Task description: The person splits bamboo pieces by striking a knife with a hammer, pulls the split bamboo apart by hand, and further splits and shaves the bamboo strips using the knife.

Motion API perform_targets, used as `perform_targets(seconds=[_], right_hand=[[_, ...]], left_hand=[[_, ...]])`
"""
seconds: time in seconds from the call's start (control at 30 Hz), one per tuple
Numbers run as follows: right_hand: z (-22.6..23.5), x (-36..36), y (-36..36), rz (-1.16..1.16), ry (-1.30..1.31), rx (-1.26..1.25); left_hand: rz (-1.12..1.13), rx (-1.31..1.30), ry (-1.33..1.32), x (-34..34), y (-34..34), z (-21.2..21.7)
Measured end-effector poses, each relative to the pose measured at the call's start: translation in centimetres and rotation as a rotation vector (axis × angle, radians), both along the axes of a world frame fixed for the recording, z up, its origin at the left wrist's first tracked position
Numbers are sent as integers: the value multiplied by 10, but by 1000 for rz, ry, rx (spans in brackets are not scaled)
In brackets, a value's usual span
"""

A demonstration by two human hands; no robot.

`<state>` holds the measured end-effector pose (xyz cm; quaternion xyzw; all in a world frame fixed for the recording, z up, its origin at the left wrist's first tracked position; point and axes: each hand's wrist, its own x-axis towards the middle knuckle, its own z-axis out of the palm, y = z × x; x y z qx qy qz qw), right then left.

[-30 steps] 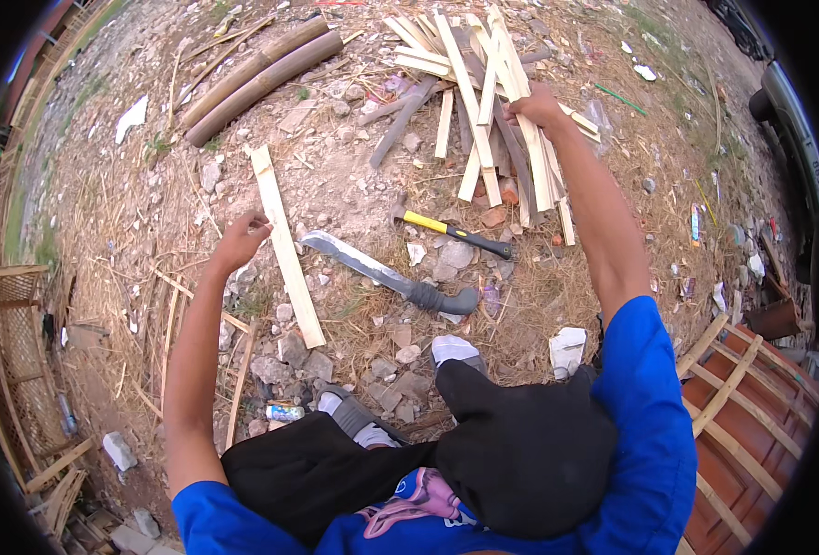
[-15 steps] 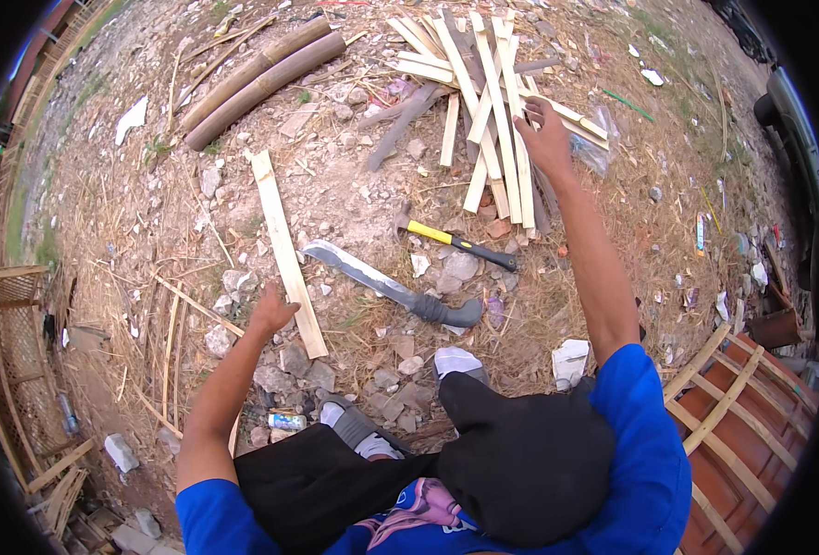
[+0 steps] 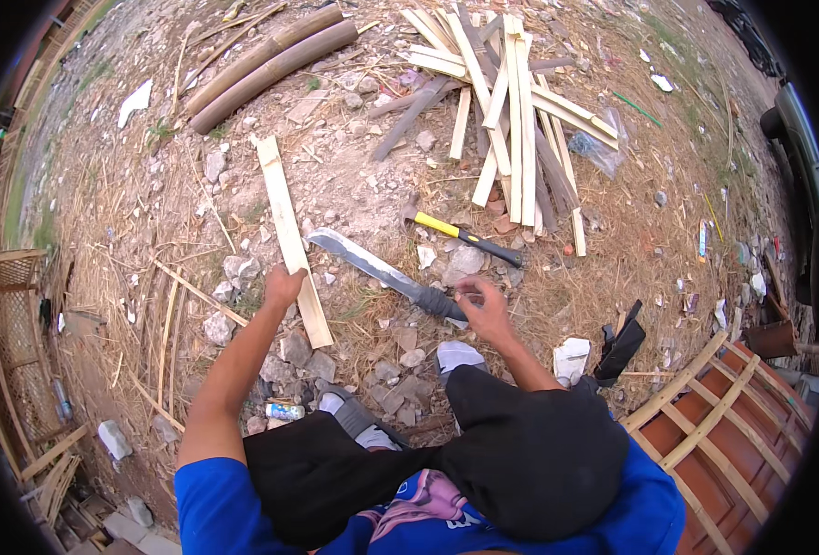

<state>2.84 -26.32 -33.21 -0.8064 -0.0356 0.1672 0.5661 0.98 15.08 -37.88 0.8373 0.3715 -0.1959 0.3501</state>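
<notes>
A pale split bamboo slat (image 3: 287, 220) lies lengthwise on the ground, left of centre. My left hand (image 3: 283, 287) is closed on its left edge, toward the near end. To the right lies a machete (image 3: 365, 259) with a dark wrapped handle, its blade pointing to the far left. My right hand (image 3: 489, 313) is over the butt of that handle, thumb and fingers curved but apart; the handle's end is hidden beneath it. Just beyond the machete is a hammer (image 3: 460, 235) with a yellow and black handle.
A pile of split slats (image 3: 518, 129) lies beyond the hammer. Two thick bamboo poles (image 3: 275, 72) rest at the far left. Stones (image 3: 400, 402) surround my feet, near a can (image 3: 284, 411). A slatted wooden frame (image 3: 705, 416) stands at the near right, a black object (image 3: 620, 344) beside it.
My right hand has left the slat pile and come back toward me to the machete handle. My left hand has moved slightly away from me and closed on the bamboo slat.
</notes>
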Motion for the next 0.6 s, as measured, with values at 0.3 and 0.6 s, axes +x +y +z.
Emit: perform_targets(seconds=[0.3,0.6], right_hand=[[16,14,33,154,36,39],[5,-28,40,332,-41,-117]], left_hand=[[-110,172,-22,2,-7,-1],[96,-50,-33,4,-21,-1]])
